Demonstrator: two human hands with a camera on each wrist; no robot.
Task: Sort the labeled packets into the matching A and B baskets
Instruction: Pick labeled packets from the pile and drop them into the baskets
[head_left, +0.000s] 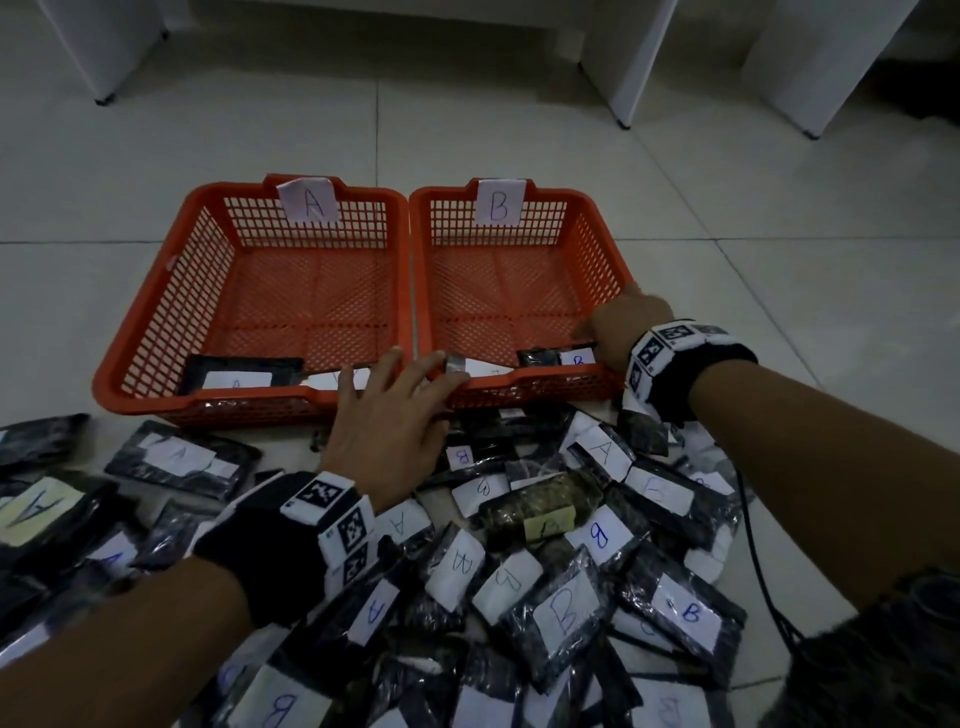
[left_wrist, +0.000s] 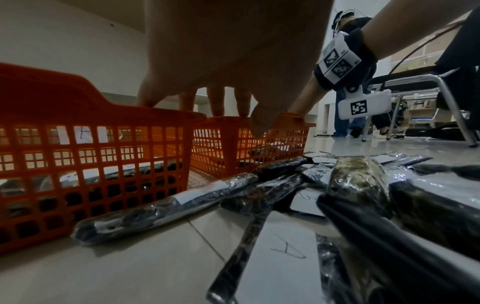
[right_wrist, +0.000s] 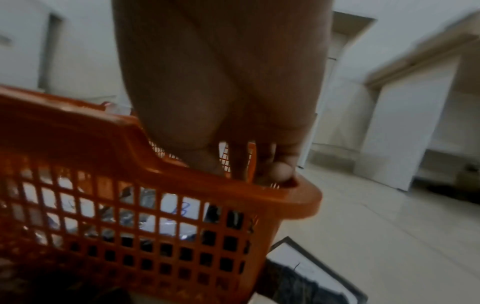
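Two orange mesh baskets stand side by side on the tiled floor, basket A (head_left: 156, 332) on the left and basket B (head_left: 592, 244) on the right. A black packet labelled A (head_left: 239, 371) lies in basket A, and a packet labelled B (head_left: 558, 357) lies in basket B. My left hand (head_left: 415, 379) rests with spread, straight fingers (left_wrist: 218, 102) on the near rims where the baskets meet. My right hand (head_left: 608, 332) reaches into basket B's near right corner. Its fingers (right_wrist: 240, 160) point down inside the wall and hold nothing that I can see. A heap of labelled packets (head_left: 545, 545) lies under both arms.
White furniture legs (head_left: 623, 78) stand at the back. A black cable (head_left: 763, 571) runs along the right of the heap. A metal chair (left_wrist: 441, 92) and a standing person (left_wrist: 345, 123) are off to the right. More A packets (head_left: 182, 457) lie at the left.
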